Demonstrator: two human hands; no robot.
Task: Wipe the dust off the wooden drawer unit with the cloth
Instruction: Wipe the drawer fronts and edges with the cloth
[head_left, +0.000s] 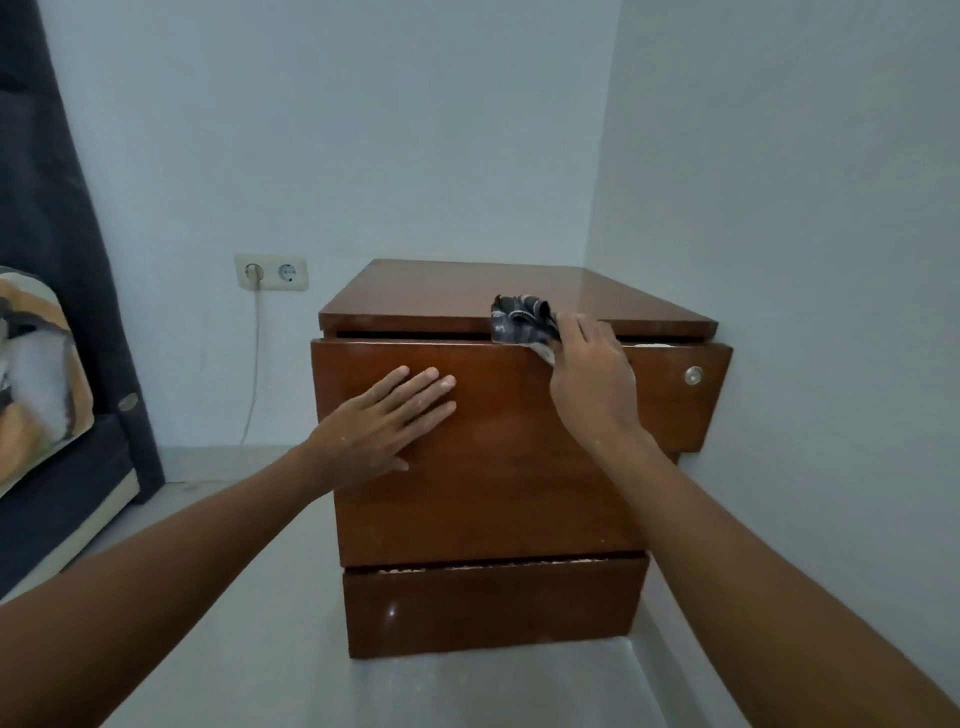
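Cloth (522, 318) bunched at unit's (488, 499) top front edge, gripped by right hand (589, 379); left hand (387, 423) flat, fingers straight, on drawer front.

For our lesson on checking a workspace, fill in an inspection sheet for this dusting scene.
Surface: drawer unit, brown wood, top drawer front slightly open.
Job's things: dark patterned cloth bunched at the top's front edge.
Clutter: nothing seen.
Hands: left hand flat on the top drawer front; right hand grips the cloth.
Cables: pale cord hangs from the wall socket.
Surroundings: pale walls, dark curtain at left, grey floor.
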